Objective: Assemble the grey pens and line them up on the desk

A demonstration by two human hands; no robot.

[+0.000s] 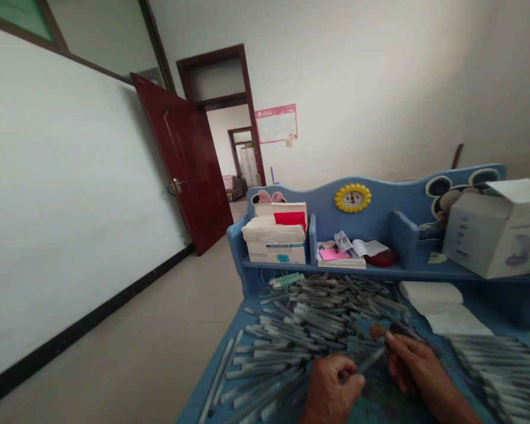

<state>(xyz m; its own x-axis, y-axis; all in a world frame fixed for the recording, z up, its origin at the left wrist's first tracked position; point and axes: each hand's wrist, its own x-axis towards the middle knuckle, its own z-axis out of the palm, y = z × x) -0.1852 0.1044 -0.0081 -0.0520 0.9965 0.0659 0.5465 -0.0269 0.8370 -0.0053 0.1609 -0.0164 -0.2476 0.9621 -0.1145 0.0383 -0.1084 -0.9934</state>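
Note:
A slim grey, translucent pen [371,360] spans the gap between my two hands, slanting up to the right. My left hand [333,388] pinches its lower end between thumb and fingers. At the upper end, the fingertips of my right hand [415,368] close around the dark tip. Beside and beyond my left hand spreads a loose pile of similar pens [282,341], many with dark ends. Another batch of pens [503,371] lies side by side to the right of my right hand. Fine detail at the fingertips is blurred.
Behind the pile, the blue desk's shelf [282,268] carries a mask box [276,250], papers [342,259] and a white carton [494,229]. A white paper roll [430,292] lies below it. A dark red door [185,165] stands open at the left.

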